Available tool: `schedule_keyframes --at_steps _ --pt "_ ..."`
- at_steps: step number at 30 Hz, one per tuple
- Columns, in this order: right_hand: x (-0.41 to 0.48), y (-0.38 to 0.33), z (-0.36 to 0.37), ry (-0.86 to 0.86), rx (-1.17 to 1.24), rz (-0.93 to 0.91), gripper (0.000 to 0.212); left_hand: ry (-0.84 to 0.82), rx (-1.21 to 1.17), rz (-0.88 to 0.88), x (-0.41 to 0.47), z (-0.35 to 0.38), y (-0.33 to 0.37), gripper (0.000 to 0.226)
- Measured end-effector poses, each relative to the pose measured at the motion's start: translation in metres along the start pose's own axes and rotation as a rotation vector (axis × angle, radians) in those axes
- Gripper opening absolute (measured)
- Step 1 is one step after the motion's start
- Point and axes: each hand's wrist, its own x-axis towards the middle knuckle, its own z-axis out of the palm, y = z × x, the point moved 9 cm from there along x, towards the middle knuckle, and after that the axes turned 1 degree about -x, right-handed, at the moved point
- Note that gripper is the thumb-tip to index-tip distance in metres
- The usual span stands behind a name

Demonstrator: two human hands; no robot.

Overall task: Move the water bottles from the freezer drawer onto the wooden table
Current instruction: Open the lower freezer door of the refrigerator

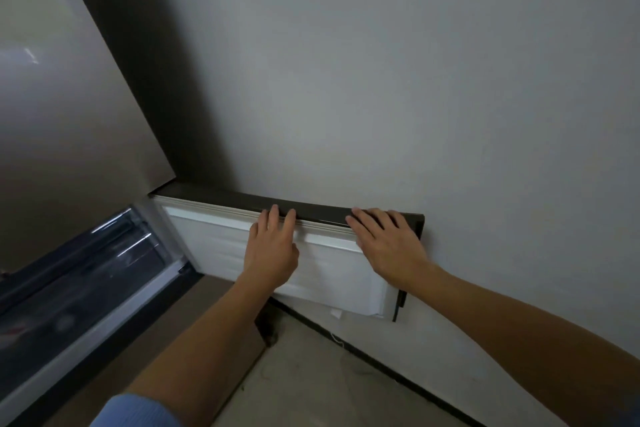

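Blue sleeve (135,411) at the bottom edge covers the left upper arm, closest to the lens; both forearms reach forward and up from there.

Pulled out from the fridge (69,97), the freezer drawer (104,270) shows clear plastic walls and a dark inside at the left; whether bottles lie in it cannot be told, and no bottle or wooden table is in view. Its front panel (339,274) stands to the right: white ribbed inner face toward the camera, dark top edge, dark outer face turned to the wall (415,80). The panel's far right corner sits just beside the wall, touching or nearly so, with little room on that side.

Left hand (273,250) lies flat and open on the white inner face, fingertips (275,213) reaching the dark top edge, gripping nothing. Right hand (388,243) is spread open over the top edge near the right corner, fingers draped across the rim, not clenched.

Below the panel runs a dark baseboard (363,354) along the wall, and pale floor (311,385) lies open between wall and drawer. A brown strip borders the drawer's near side.

No brand, label or writing is readable anywhere.
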Motion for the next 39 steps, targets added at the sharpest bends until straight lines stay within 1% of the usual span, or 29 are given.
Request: schedule_keyframes --at_steps 4,12,17,20,24,27,30,33,36,39 --pt "0.009 0.014 0.011 0.033 0.012 -0.050 0.055 0.008 0.006 -0.038 0.009 0.005 0.005 0.070" --pt "0.031 0.039 0.015 0.034 0.024 -0.072 0.047 -0.083 -0.047 -0.068 0.029 0.005 0.007 0.071" --pt "0.044 0.023 0.001 0.047 0.086 -0.056 0.046 -0.054 -0.132 -0.114 0.000 -0.004 -0.020 0.052" --pt "0.065 -0.022 -0.022 0.087 0.123 -0.118 0.040 -0.064 -0.119 -0.192 -0.035 -0.017 -0.063 0.040" --pt "0.092 -0.118 -0.051 0.121 0.280 -0.221 0.033 -0.028 -0.077 -0.351 -0.100 -0.045 -0.145 0.024" --pt "0.110 -0.198 -0.067 0.104 0.413 -0.270 0.031 -0.027 -0.061 -0.484 -0.164 -0.069 -0.212 0.024" --pt "0.125 -0.277 -0.078 0.057 0.536 -0.298 0.033 -0.017 -0.021 -0.596 -0.234 -0.094 -0.276 0.020" --pt "0.137 -0.347 -0.088 0.035 0.686 -0.313 0.035 0.027 -0.019 -0.728 -0.300 -0.116 -0.331 0.019" --pt "0.150 -0.408 -0.095 -0.035 0.801 -0.344 0.038 0.081 -0.023 -0.863 -0.357 -0.134 -0.377 0.021" --pt "0.163 -0.458 -0.095 -0.099 0.912 -0.343 0.035 0.178 -0.087 -0.980 -0.395 -0.145 -0.414 0.021"
